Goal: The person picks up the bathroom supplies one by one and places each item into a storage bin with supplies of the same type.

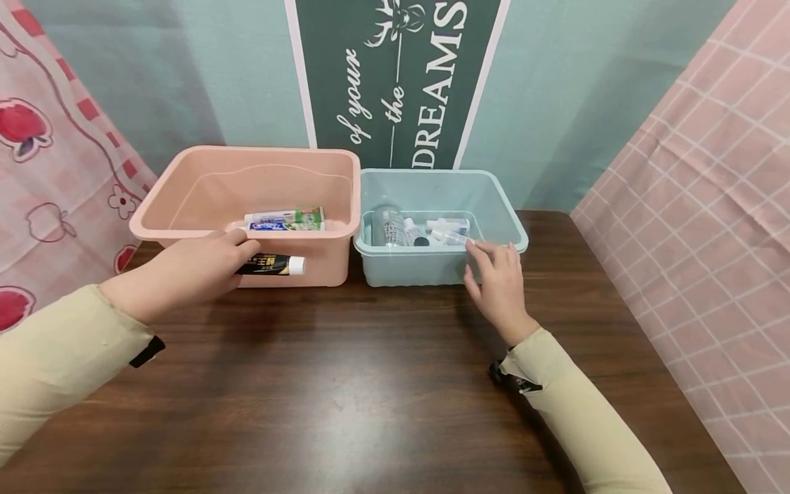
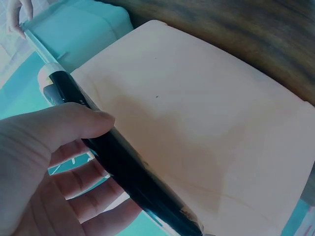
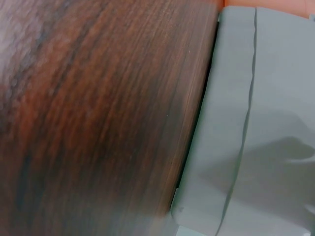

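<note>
My left hand [image 1: 188, 269] holds a black toothpaste tube [image 1: 265, 265] with a white cap, in front of the pink bin [image 1: 204, 232]. In the left wrist view, the thumb presses one side of the tube and the fingers curl behind it. More toothpaste tubes [image 1: 286, 221] lie inside the pink bin. My right hand [image 1: 501, 288] is at the front rim of the light blue bin [image 1: 410, 266], fingertips over the rim beside a small clear bottle [image 1: 452, 238]. No hand shows in the right wrist view, only the bin's outer wall [image 3: 275, 118].
Inside the blue bin are a larger grey-clear bottle [image 1: 389, 226] and several small bottles. Both bins stand side by side at the back of a dark wooden table [image 1: 345, 384]. Behind hangs a green cloth with lettering [image 1: 395, 89]; a pink checked cloth [image 1: 703, 226] borders the right.
</note>
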Available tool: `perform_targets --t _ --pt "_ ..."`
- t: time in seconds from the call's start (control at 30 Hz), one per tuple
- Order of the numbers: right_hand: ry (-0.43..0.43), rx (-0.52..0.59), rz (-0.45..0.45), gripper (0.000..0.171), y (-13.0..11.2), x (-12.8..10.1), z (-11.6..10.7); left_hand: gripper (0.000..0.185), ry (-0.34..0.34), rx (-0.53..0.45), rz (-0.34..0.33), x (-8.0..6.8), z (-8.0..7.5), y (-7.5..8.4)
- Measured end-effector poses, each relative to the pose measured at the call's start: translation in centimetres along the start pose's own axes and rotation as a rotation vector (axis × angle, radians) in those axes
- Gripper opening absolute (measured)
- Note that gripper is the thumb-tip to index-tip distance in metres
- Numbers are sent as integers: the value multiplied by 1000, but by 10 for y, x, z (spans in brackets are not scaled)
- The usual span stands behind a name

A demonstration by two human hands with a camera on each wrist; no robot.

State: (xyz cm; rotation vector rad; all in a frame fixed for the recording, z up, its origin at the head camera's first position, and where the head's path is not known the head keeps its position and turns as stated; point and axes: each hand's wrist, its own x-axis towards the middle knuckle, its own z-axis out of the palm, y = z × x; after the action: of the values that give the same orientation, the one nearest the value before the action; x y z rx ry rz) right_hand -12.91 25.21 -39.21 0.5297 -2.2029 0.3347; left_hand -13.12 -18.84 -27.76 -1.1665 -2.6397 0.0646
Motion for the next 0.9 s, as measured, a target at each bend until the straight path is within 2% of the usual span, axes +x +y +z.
perform_targets --t 0.13,0.4,0.7,0.9 --pt "14 5 -5 39 0 0 1 30 -11 -13 -26 -1 -5 1" --pt "8 1 -3 39 0 0 0 37 26 -1 1 -7 -15 -2" --pt "5 -2 -7 38 0 1 -1 32 1 -8 -43 -6 -22 -5" --pt "-23 -10 5 37 0 0 -3 37 -53 -19 -71 -4 -32 -5"
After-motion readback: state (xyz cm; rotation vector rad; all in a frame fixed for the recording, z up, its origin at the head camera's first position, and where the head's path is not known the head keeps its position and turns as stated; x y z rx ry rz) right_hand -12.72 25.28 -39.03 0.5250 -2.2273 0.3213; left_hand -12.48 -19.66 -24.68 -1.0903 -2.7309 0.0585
